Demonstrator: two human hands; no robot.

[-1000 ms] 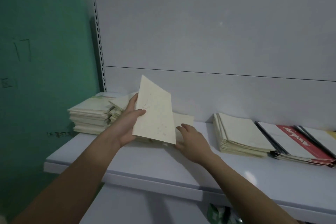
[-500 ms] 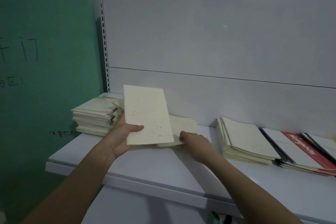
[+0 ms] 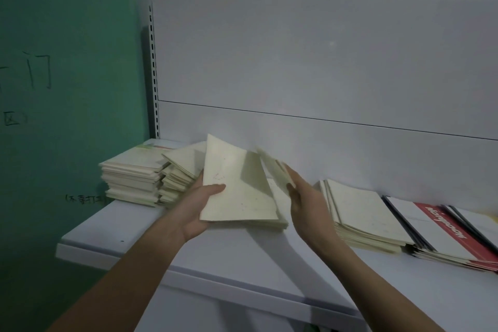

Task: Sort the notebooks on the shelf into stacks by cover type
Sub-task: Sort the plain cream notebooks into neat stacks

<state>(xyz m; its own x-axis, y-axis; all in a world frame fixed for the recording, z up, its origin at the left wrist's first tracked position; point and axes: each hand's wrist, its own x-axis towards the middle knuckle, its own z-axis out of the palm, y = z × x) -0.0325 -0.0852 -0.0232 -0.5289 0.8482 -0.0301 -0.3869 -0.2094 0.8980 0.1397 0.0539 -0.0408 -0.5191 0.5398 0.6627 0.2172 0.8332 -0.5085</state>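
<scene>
fingers (image 3: pixel 215 188) over white shelf (image 3: pixel 242 264), green wall (image 3: pixel 67 62)

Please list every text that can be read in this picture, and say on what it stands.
"门": handwritten on the green wall.
"区": handwritten on the green wall, lower left.
Small bracketed handwriting, low on the green wall: too blurred to read.
White word on the red cover: upside down, too blurred to read.

- Left hand (image 3: pixel 198 209) grips a cream notebook (image 3: pixel 237 188), thumb on its cover, fingers behind.
- Right hand (image 3: pixel 305 201) holds a blurred second notebook (image 3: pixel 275 167), lifted just beyond its fingertips.
- Notebook stacks flank both hands on the shelf (image 3: pixel 242 259).
</scene>
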